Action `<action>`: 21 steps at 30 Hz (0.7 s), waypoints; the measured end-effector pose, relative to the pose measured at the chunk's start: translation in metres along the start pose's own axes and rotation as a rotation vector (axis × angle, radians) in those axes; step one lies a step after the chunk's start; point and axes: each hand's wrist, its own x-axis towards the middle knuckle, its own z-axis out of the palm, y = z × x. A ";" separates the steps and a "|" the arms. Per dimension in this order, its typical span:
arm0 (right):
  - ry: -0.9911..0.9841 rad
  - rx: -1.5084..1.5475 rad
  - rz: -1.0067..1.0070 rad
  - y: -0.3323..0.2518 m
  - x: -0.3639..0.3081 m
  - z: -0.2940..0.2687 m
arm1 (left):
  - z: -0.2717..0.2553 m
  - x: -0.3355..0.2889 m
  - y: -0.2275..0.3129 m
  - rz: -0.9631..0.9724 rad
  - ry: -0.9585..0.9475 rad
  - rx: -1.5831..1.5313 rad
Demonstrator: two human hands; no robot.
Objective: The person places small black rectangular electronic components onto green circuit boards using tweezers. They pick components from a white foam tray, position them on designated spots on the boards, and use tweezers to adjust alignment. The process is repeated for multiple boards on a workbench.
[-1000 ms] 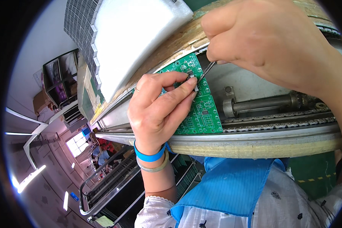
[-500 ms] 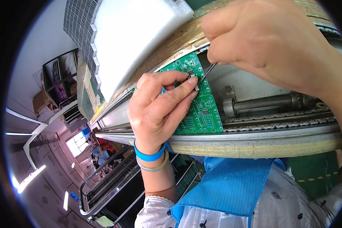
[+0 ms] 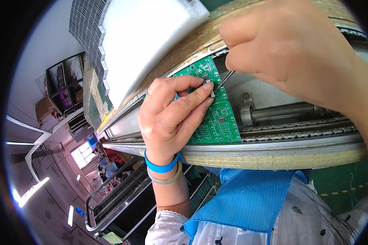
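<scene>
A green circuit board (image 3: 229,130) lies across the conveyor rails in front of me, with small dark parts and rows of holes on it. My left hand (image 3: 165,112) reaches over the board, its fingers closed on a small white component (image 3: 212,93) and touching the surface. Most of that component is hidden under the fingertips. From the upper right comes my right hand (image 3: 290,53), closed around thin metal tweezers (image 3: 225,80). The tweezer tips point down at the board's right edge, beside the white component. Part of the board is covered by my left hand.
A white foam block (image 3: 151,38) stands beyond the rail, along a dark gridded sheet (image 3: 86,28). Right of the board are a metal shaft (image 3: 286,113) and a chain (image 3: 302,128). The pale front rail (image 3: 274,160) runs before my body. A rack (image 3: 131,212) stands lower left.
My right hand and the tweezers have shifted very slightly, and the hand looks a little blurred. The left hand stays at the same spot on the board.
</scene>
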 end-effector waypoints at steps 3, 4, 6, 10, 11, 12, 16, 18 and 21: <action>-0.006 -0.072 -0.026 -0.015 -0.004 -0.002 | -0.001 -0.001 0.000 0.000 0.000 -0.001; -0.010 -0.105 -0.029 -0.021 -0.006 -0.005 | -0.002 0.001 0.001 0.014 0.001 -0.007; -0.018 -0.153 -0.025 -0.033 -0.008 -0.007 | -0.002 0.003 0.001 0.028 0.006 -0.010; -0.015 -0.158 0.071 -0.051 -0.010 -0.011 | -0.003 0.005 0.002 0.049 0.005 -0.004; -0.017 -0.146 0.109 -0.054 -0.011 -0.012 | -0.003 0.008 0.002 0.060 0.001 -0.004; -0.026 -0.092 0.143 -0.055 -0.010 -0.009 | -0.004 0.005 0.002 0.052 -0.010 0.006; 0.043 -0.043 0.155 -0.041 -0.014 -0.008 | -0.003 0.005 -0.001 0.059 -0.021 0.000; 0.095 -0.044 0.149 -0.026 -0.017 -0.009 | -0.002 0.005 -0.001 0.056 -0.019 -0.005; 0.116 -0.008 0.146 -0.015 -0.019 -0.001 | -0.003 0.000 -0.001 0.022 -0.030 0.007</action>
